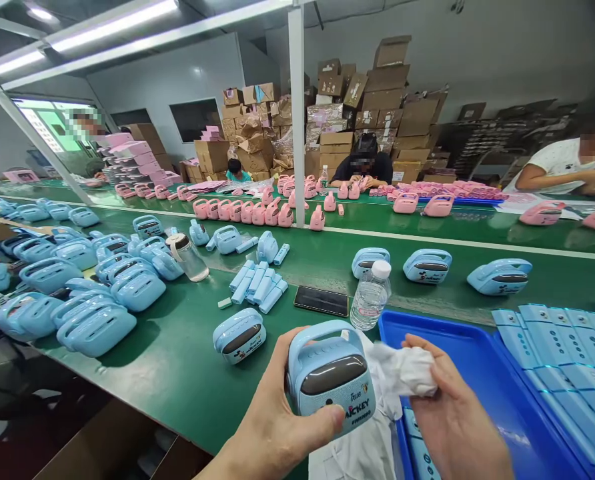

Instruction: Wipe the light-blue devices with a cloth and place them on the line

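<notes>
In my left hand (292,407) is a light blue portable speaker (333,387) with a carry handle, a dark glossy panel and printed lettering on its front. The thumb presses on the lower front and the fingers go round the far side. A crumpled white cloth (410,370) is pinched in my right hand (457,413), just right of the speaker and close to it. More white cloth (360,453) lies below on the bench. Another blue speaker (240,335) stands to the left of the held one.
A blue tray (507,400) with flat blue pieces is at right, beside a water bottle (371,297) and a phone (321,301). Many blue speakers (97,327) crowd the left. Small blue boxes (260,285) lie mid-bench. Co-workers sit beyond rows of pink speakers (242,212).
</notes>
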`<action>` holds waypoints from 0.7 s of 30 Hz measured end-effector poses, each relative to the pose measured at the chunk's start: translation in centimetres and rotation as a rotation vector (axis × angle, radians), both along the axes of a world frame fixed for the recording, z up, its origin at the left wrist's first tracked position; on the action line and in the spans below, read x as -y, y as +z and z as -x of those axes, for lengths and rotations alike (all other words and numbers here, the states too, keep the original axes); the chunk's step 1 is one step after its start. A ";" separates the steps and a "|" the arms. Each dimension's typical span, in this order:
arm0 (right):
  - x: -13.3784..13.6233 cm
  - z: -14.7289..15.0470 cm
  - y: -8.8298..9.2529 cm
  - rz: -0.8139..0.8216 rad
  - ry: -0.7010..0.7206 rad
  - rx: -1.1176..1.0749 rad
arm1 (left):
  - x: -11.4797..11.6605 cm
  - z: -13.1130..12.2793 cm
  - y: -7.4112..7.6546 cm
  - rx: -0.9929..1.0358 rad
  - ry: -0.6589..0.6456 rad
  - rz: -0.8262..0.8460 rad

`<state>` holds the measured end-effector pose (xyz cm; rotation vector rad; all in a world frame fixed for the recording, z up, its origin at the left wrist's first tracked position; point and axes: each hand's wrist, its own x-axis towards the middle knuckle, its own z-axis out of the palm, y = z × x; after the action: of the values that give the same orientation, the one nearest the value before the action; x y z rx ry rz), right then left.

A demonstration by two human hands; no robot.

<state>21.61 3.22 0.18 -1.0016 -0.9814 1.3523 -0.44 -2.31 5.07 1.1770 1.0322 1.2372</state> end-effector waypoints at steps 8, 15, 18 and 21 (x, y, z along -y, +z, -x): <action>1.3 3.5 1.1 -0.876 -0.139 0.775 | -1.0 -1.8 -2.1 -0.226 0.148 -0.052; 0.7 3.9 1.3 -0.870 0.118 0.656 | -0.9 -1.8 -2.4 -0.245 0.087 -0.053; 0.4 3.2 1.3 -0.928 0.162 0.688 | -0.9 -2.0 -2.6 -0.224 0.077 -0.059; 0.4 2.9 0.9 -0.878 0.265 0.724 | -1.0 -2.1 -3.1 -0.197 0.066 -0.049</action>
<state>18.76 2.82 1.09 -0.6634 -2.0727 0.5767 1.64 -1.32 1.99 1.3328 1.1997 1.2215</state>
